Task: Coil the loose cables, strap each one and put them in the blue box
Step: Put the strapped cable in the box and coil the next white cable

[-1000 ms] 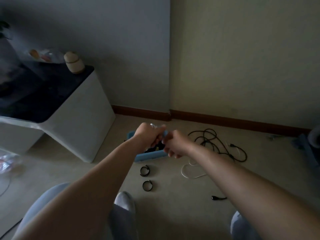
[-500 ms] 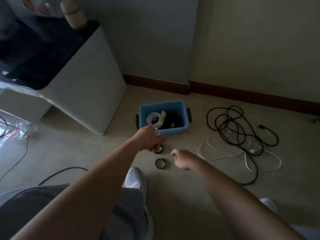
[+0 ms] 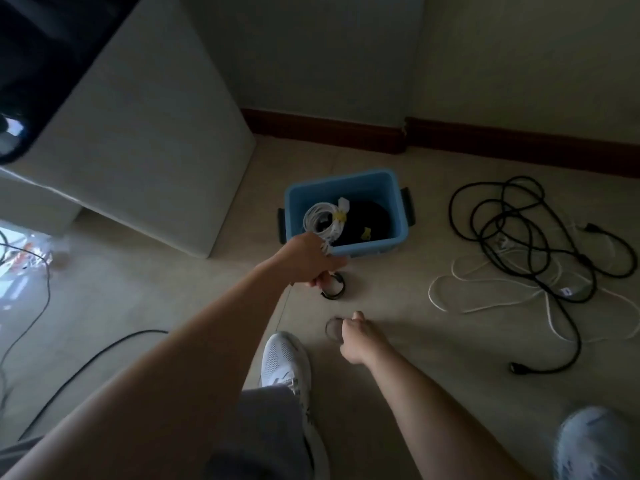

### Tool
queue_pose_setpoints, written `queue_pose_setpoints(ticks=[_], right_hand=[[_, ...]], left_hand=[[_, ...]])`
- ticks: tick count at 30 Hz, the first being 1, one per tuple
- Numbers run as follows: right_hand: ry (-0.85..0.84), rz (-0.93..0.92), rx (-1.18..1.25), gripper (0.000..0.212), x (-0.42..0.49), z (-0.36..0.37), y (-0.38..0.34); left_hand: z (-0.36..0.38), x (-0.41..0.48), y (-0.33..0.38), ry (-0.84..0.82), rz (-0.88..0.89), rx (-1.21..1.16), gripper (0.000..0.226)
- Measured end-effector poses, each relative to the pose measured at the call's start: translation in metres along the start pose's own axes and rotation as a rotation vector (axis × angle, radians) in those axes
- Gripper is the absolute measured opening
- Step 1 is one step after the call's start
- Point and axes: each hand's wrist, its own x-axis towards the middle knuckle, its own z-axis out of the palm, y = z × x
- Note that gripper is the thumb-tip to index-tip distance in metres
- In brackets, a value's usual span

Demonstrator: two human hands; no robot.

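Note:
The blue box [image 3: 398, 216] stands on the floor near the wall corner, with a black coil [image 3: 370, 216] lying inside. My left hand [image 3: 308, 259] grips a white coiled cable [image 3: 320, 220] bound with a yellow strap, and the coil hangs over the box's near left corner. Just below that hand a black strap ring [image 3: 333, 288] lies on the floor. My right hand [image 3: 356, 336] is lower down, its curled fingers on the right edge of a second black strap ring [image 3: 331, 329]. A loose black cable [image 3: 519, 230] and a loose white cable [image 3: 485, 289] lie tangled to the right.
A white cabinet [image 3: 156, 133] with a dark top stands left of the box. A thin black wire [image 3: 86, 362] runs across the floor at the left. My white shoe [image 3: 284, 362] is between my arms, another shoe [image 3: 595, 441] at bottom right. A brown skirting board [image 3: 502, 143] lines the wall.
The view has tilted down and moved closer. My hands parted; the left carried the white coil over the box, and the right dropped to the nearer strap ring on the floor.

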Motion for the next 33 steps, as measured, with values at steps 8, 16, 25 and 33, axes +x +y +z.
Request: queue_pose_setpoints(ticks=[8, 16, 25, 33], right_hand=[[0.131, -0.046, 0.337, 0.018, -0.027, -0.023, 0.025], [0.336, -0.056, 0.587, 0.014, -0.108, -0.097, 0.025], [0.333, -0.272, 1.055, 0.013, -0.22, -0.198, 0.02], [0.523, -0.303, 0.867, 0.026, -0.308, -0.263, 0.044]], left_hand=[[-0.025, -0.009, 0.013, -0.086, -0.063, -0.006, 0.045], [-0.036, -0.068, 0.066, -0.072, -0.021, 0.109, 0.017], [-0.025, -0.159, 0.145, 0.118, 0.287, 0.002, 0.026], [-0.024, -0.217, 0.18, 0.158, 0.427, -0.464, 0.019]])
